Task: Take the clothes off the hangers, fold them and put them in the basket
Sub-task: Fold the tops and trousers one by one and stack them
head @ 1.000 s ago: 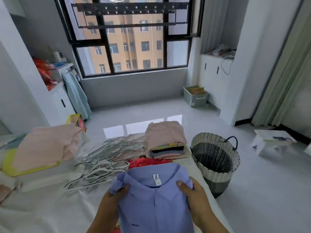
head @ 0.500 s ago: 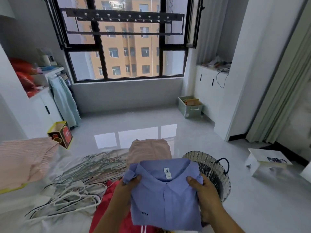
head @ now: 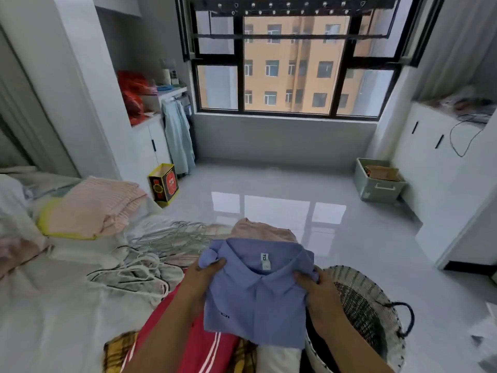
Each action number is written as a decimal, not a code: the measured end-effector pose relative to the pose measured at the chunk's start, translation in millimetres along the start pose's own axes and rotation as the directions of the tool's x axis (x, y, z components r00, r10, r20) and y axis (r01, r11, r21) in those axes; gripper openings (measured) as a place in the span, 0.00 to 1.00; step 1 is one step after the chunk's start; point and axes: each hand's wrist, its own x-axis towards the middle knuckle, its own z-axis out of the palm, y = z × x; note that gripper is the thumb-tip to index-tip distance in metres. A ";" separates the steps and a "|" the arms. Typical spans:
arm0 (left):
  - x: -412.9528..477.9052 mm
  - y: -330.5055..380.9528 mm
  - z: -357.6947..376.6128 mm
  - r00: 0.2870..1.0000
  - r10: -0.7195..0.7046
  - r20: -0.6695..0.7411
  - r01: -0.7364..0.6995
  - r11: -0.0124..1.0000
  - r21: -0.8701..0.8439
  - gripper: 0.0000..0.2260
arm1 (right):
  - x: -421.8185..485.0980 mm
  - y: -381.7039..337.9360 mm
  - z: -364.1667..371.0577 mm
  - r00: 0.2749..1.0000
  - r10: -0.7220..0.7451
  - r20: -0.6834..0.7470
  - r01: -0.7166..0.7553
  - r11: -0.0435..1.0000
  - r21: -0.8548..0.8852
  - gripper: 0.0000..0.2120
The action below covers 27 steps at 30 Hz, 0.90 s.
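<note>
A folded blue collared shirt [head: 255, 297] hangs lifted above the bed's edge. My left hand [head: 201, 284] grips its left shoulder and my right hand [head: 320, 294] grips its right shoulder. Behind the shirt shows the top of a pink folded stack [head: 262, 229]. To the right, on the floor, stands the woven black-and-white basket [head: 363, 300]; most of its inside is hidden by my right arm. Below the shirt lie a red garment with white stripes [head: 193, 343] and a yellow plaid piece [head: 119, 348]. A heap of bare hangers [head: 150, 254] lies on the bed to the left.
A pink striped garment [head: 94, 205] lies on a yellow one at the bed's left. On the glossy floor stand a yellow-and-black box [head: 164, 185] and a green storage bin [head: 379, 184]. White cabinets line both walls under the window.
The blue shirt has been lifted off the bed and carried up and right, near the basket. The camera has turned, showing more of the bed's left side.
</note>
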 end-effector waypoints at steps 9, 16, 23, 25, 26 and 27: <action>36.4 7.4 -13.6 0.988 0.051 -0.143 -0.042 0.997 0.063 0.20 | 43.8 24.3 24.0 0.995 0.100 -0.013 -0.099 0.995 0.021 0.16; 115.4 -4.2 0.5 0.980 0.054 -0.194 -0.024 0.988 0.152 0.31 | 114.1 45.5 25.6 0.991 0.130 -0.031 -0.129 0.991 0.016 0.04; 246.6 -15.4 43.1 0.975 0.030 -0.219 0.039 0.951 0.306 0.11 | 236.5 61.4 2.9 0.963 0.263 -0.055 -0.262 0.965 0.025 0.07; 289.4 -19.1 56.6 0.978 0.031 -0.207 0.041 0.940 0.339 0.10 | 274.9 62.5 -2.4 0.965 0.247 -0.087 -0.243 0.968 0.056 0.10; 309.4 -20.8 62.5 0.980 0.034 -0.196 0.039 0.934 0.356 0.09 | 294.8 65.1 -6.4 0.970 0.225 -0.089 -0.224 0.974 0.018 0.15; 327.8 -22.7 68.1 0.982 0.038 -0.185 0.035 0.926 0.376 0.07 | 312.5 67.7 -8.9 0.975 0.200 -0.099 -0.203 0.979 -0.020 0.14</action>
